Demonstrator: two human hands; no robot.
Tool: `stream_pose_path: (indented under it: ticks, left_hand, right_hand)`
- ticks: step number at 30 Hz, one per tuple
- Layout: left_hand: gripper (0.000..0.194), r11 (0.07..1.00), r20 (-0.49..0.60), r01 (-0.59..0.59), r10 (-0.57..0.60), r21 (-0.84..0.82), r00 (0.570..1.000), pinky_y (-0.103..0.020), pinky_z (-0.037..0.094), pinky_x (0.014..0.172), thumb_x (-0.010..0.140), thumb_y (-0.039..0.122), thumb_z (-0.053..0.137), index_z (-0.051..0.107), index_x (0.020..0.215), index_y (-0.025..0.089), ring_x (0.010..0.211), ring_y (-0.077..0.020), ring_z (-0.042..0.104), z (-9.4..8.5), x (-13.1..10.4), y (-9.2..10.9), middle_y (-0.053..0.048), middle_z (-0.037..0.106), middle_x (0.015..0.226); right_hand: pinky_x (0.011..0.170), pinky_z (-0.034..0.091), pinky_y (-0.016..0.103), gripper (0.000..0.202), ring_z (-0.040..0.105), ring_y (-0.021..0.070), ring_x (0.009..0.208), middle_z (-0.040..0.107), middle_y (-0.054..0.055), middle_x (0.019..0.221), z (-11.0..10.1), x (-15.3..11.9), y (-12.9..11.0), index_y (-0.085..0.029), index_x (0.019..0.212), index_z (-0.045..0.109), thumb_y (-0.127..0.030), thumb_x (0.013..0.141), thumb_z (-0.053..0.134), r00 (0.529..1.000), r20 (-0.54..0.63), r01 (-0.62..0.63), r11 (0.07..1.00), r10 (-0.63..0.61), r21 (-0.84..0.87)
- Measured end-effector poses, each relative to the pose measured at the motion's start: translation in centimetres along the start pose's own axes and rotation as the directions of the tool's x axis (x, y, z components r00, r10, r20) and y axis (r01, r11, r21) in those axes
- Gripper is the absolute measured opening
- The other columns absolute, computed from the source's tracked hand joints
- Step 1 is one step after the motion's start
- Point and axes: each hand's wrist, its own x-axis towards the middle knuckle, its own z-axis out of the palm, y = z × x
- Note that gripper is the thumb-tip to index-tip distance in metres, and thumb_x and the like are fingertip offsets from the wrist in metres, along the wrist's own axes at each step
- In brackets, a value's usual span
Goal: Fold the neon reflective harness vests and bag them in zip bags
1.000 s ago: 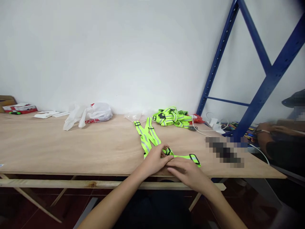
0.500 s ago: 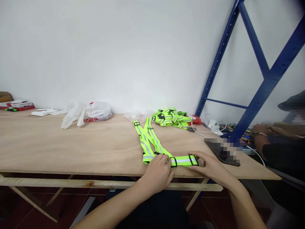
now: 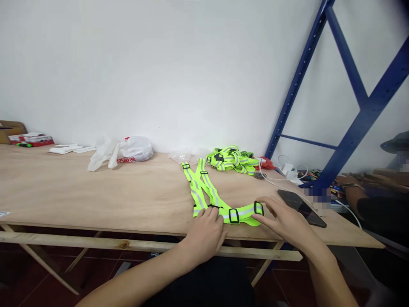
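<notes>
A neon-yellow reflective vest (image 3: 198, 197) made of straps with grey stripes and black buckles lies on the wooden table. Its two shoulder straps run away from me, and its waist strap stretches to the right. My left hand (image 3: 207, 229) has its fingers curled down over the waist strap near the shoulder straps, hiding part of it. Around the strap's right end, by a black buckle (image 3: 258, 208), my right hand (image 3: 284, 218) closes with thumb below and fingers above. A second buckle (image 3: 234, 215) sits between my hands. A lower strap layer shows beneath the right end.
Behind the vest lies a heap of similar yellow straps (image 3: 233, 160). A phone (image 3: 300, 207) rests right of my right hand, near a white cable. White plastic bags (image 3: 136, 149) are at the back left. A blue rack (image 3: 345, 140) and another person's arm (image 3: 354, 194) are at right.
My left hand has slid left along the waist strap. The strap's right end has tilted up, uncovering the layer beneath. The whole view has shifted slightly.
</notes>
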Motion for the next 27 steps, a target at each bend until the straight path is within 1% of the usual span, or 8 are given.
stream_pose_path:
  ticks: [4, 8, 11, 15, 17, 21, 25, 27]
  left_hand:
    - [0.026, 1.0, -0.027, -0.015, 0.015, -0.012, 1.0, -0.047, 0.048, 0.097, 0.097, 0.03, 0.048, 0.061, 0.111, 0.013, 0.107, -0.0294, 0.056, 0.3, -0.8, -0.3, -0.014, 0.06, 0.109]
    - [0.032, 0.999, -0.031, -0.025, 0.024, -0.022, 0.999, -0.056, 0.038, 0.107, 0.098, 0.033, 0.047, 0.058, 0.121, 0.014, 0.111, -0.0298, 0.056, 0.6, -1.3, -0.2, -0.013, 0.061, 0.113]
    - [0.035, 0.999, -0.037, -0.03, 0.029, -0.028, 0.999, -0.059, 0.034, 0.111, 0.096, 0.036, 0.051, 0.058, 0.121, 0.013, 0.118, -0.0314, 0.053, 0.7, -1.6, -0.3, -0.015, 0.06, 0.119]
    - [0.045, 0.997, -0.022, -0.066, 0.065, -0.033, 0.998, -0.057, 0.031, 0.114, 0.095, 0.039, 0.052, 0.055, 0.129, 0.01, 0.124, -0.0329, 0.05, 0.9, -1.9, -0.7, -0.018, 0.059, 0.126]
    - [0.049, 0.996, -0.017, -0.078, 0.078, -0.049, 0.997, -0.056, 0.029, 0.115, 0.095, 0.04, 0.052, 0.053, 0.133, 0.009, 0.127, -0.0337, 0.049, 1.0, -2.1, -0.9, -0.019, 0.059, 0.13]
    - [0.05, 0.991, -0.012, -0.077, 0.076, -0.108, 0.997, -0.055, 0.033, 0.113, 0.093, 0.04, 0.054, 0.053, 0.133, 0.01, 0.129, -0.0356, 0.05, 1.1, -2.3, -1.2, -0.02, 0.059, 0.133]
    - [0.046, 0.971, 0.017, -0.065, 0.071, -0.231, 0.997, -0.048, 0.044, 0.105, 0.092, 0.038, 0.057, 0.054, 0.13, 0.013, 0.123, -0.0336, 0.056, 0.9, -2.4, -1.8, -0.019, 0.062, 0.13]
    - [0.043, 0.959, 0.002, -0.065, 0.068, -0.276, 0.998, -0.047, 0.045, 0.104, 0.092, 0.038, 0.058, 0.055, 0.128, 0.014, 0.122, -0.0329, 0.058, 0.6, -2.4, -2.1, -0.018, 0.063, 0.13]
  right_hand:
    - [0.05, 0.038, 0.026, 0.038, 0.052, 0.016, 0.054, 0.052, -0.005, 0.061, -0.2, 1.2, -0.9, -0.024, 0.105, 0.063, -0.055, 0.082, 0.068, 0.997, 0.074, -0.023, 0.973, 0.006, 0.229]
    - [0.048, 0.039, 0.024, 0.046, 0.049, 0.0127, 0.051, 0.048, -0.007, 0.06, 0.7, 3.6, -3.5, -0.021, 0.105, 0.056, -0.053, 0.077, 0.073, 0.995, 0.099, -0.07, 0.795, 0.013, 0.603]
    - [0.044, 0.035, 0.022, 0.047, 0.043, 0.0092, 0.047, 0.044, -0.01, 0.058, 2.3, 5.7, -6.7, -0.021, 0.099, 0.052, -0.052, 0.073, 0.077, 0.994, 0.109, -0.07, 0.658, -0.018, 0.749]
    - [0.045, 0.032, 0.02, 0.049, 0.043, 0.0089, 0.049, 0.046, -0.01, 0.059, 5.4, 7.7, -10.9, -0.021, 0.099, 0.05, -0.047, 0.07, 0.08, 0.981, 0.164, -0.076, 0.579, -0.101, 0.812]
    - [0.046, 0.032, 0.02, 0.048, 0.045, 0.0096, 0.053, 0.048, -0.01, 0.06, 7.1, 8.2, -12.4, -0.022, 0.099, 0.051, -0.045, 0.07, 0.08, 0.972, 0.179, -0.052, 0.612, -0.149, 0.789]
    - [0.049, 0.032, 0.021, 0.043, 0.046, 0.01, 0.055, 0.05, -0.009, 0.062, 9.3, 8.6, -14.3, -0.021, 0.098, 0.056, -0.039, 0.069, 0.082, 0.948, 0.246, -0.013, 0.75, -0.2, 0.661]
    - [0.051, 0.031, 0.022, 0.034, 0.045, 0.0104, 0.056, 0.049, -0.009, 0.062, 10.1, 8.7, -14.8, -0.021, 0.086, 0.058, -0.034, 0.067, 0.083, 0.92, 0.301, 0.043, 0.83, -0.249, 0.556]
    - [0.052, 0.031, 0.022, 0.036, 0.046, 0.0108, 0.057, 0.051, -0.008, 0.063, 10.2, 8.7, -14.6, -0.021, 0.089, 0.059, -0.035, 0.067, 0.084, 0.93, 0.284, 0.04, 0.831, -0.234, 0.554]
